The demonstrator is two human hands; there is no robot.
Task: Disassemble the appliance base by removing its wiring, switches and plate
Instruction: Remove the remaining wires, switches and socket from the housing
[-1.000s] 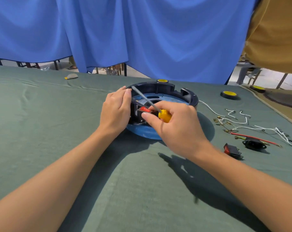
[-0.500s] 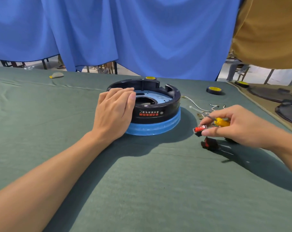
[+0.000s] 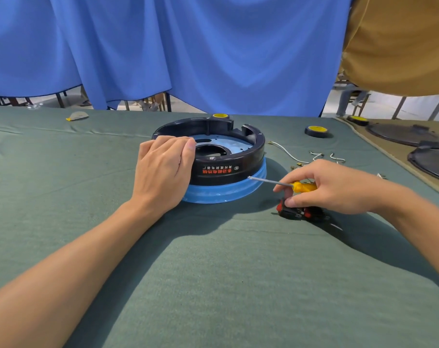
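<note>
The round appliance base (image 3: 226, 169), black with a blue lower ring, sits on the green cloth with its metal plate (image 3: 228, 145) showing inside. My left hand (image 3: 163, 169) rests on its left rim, fingers curled over the edge. To the right, my right hand (image 3: 331, 187) holds a small yellow-handled screwdriver (image 3: 283, 184) whose tip points at the base. Under that hand two red-and-black rocker switches (image 3: 298, 211) lie on the cloth; my thumb touches the left one. White wires (image 3: 288, 153) lie behind the hand.
A yellow-topped black foot (image 3: 316, 131) lies on the cloth at the back right. Dark round lids (image 3: 409, 135) rest on a tan mat at the far right. A person in a tan shirt (image 3: 399, 41) stands at the upper right. Blue curtains hang behind.
My right hand pulled a red switch out of the base, carried it right and set it down beside the other switch. My left hand stayed on the rim.
</note>
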